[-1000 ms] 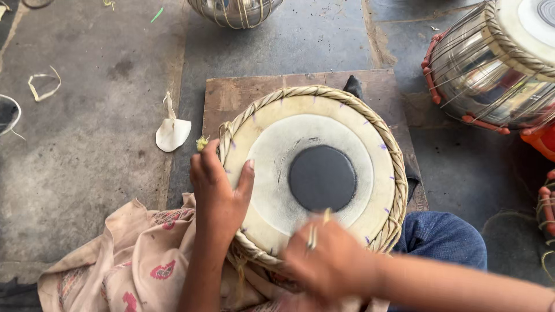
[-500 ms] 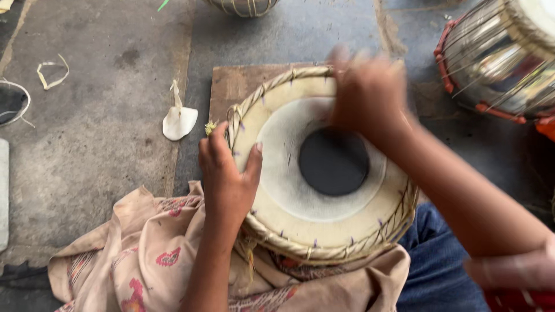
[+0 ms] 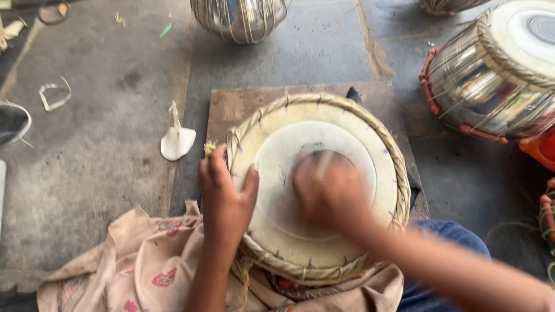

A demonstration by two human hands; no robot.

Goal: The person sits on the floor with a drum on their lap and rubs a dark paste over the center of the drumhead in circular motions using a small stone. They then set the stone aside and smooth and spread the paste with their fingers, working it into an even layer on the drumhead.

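The left hand (image 3: 222, 199) lies with open fingers on the braided rim of the tabla drum (image 3: 315, 185), which rests on a wooden board (image 3: 231, 107) on the floor. The blurred right hand (image 3: 332, 193) presses on the skin centre; I cannot tell its grip. The drum looks heavy and stiff, its skin delicate, so the braided rim seems the safest hold.

Drum head (image 3: 277, 242): pale skin, matt, smooth, with a darker worn patch at the centre. Rim (image 3: 399, 173): braided hide lacing, coarse, straw-coloured. Board (image 3: 231, 110) beneath: bare wood, scuffed and dull. Cloth (image 3: 144, 266): soft printed cotton, beige, creased. Floor (image 3: 104, 150): rough grey stone, stained. Neighbouring drum (image 3: 485, 86): polished metal shell, glossy, strung with thin straps.
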